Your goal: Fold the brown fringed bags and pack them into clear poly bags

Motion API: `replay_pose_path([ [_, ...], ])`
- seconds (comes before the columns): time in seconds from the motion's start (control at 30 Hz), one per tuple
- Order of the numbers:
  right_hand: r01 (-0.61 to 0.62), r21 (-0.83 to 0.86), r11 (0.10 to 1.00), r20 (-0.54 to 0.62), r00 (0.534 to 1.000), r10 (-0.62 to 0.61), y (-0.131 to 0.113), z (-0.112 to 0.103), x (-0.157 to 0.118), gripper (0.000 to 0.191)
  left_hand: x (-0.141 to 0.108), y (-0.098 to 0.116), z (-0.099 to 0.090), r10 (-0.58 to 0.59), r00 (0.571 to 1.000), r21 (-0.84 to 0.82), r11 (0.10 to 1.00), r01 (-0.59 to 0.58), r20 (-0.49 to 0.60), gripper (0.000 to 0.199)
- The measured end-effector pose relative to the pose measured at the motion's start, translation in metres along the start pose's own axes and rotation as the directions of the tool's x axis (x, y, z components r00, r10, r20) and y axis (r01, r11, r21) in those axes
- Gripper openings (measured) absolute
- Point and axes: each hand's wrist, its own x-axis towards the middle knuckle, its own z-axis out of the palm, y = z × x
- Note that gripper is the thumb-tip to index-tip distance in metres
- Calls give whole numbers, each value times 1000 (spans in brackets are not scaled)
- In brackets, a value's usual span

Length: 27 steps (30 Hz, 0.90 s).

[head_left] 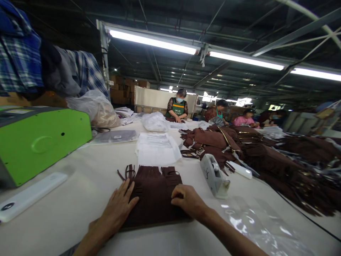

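The pale, smooth bench (93,167) spreads out before me. Along its right edge sprawls a rumpled brown pile (266,158), matte, fringed and flecked with shiny gold-coloured trim. At its left edge sits a boxy green machine (50,142), its shell slope-topped and hard. Glossy, wrinkled film (262,224) lies towards the near right corner. The fringed piece (151,204), dark brown, flat and roughly square, lies midway along the near edge, its cut strips pointing away from me. My left hand (119,204) rests flat on its left side, fingers extended, grasping nothing. My right hand (188,201) curls at its right side; whether it pinches the material, I cannot tell. Beyond stands an angular grey dispenser (214,176).
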Motion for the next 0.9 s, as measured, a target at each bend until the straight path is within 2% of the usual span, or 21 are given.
replay_pose_path([
  [0.1, -17, 149, 989, 12, 1000, 15, -7, 0, 3, 11, -1, 0, -1, 5, 1000, 1, 1000, -5, 8, 63],
  [0.17, -91, 328, 940, 31, 996, 85, -11, -9, -1, 16, -1, 1, -3, 10, 1000, -11, 1000, -10, 3, 62],
  [0.23, -152, 414, 898, -1, 986, 167, -11, -24, -8, 16, -2, 1, -5, 6, 1000, -14, 1000, -6, 16, 62],
  [0.27, -145, 381, 913, -35, 985, 171, -11, -32, -13, 14, -2, 2, -5, 4, 1000, -16, 1000, -4, 25, 62],
  [0.33, -79, 206, 975, -60, 994, 93, -9, -44, -24, 11, -2, 3, -7, -1, 999, -22, 1000, 2, 33, 63],
  [0.4, 22, -12, 1000, 9, 1000, -22, -7, -46, -34, 15, -3, 4, -8, -8, 999, -28, 1000, 9, 34, 62],
  [0.5, 186, -291, 938, 126, 980, -155, -4, -30, -42, 21, -3, 4, -8, -3, 999, -20, 1000, 4, 35, 62],
  [0.6, 298, -462, 835, 179, 954, -241, -1, -10, -37, 15, -3, 3, -7, 17, 1000, -6, 1000, -16, 21, 62],
  [0.67, 270, -497, 825, 142, 963, -229, 0, 1, -30, 15, -2, 2, -6, 17, 1000, 1, 1000, -17, 13, 62],
  [0.77, 117, -482, 868, 2, 991, -133, -6, 16, -20, 15, -1, 0, -4, 11, 1000, 6, 1000, -11, 13, 61],
  [0.83, 42, -391, 919, -75, 994, -77, -12, 24, -18, 11, -1, -1, -2, 7, 1000, 4, 1000, -7, 1, 61],
  [0.9, 51, -218, 975, -93, 993, -72, -18, 27, -18, 10, 0, -2, 1, 8, 1000, -6, 1000, -9, -27, 60],
])
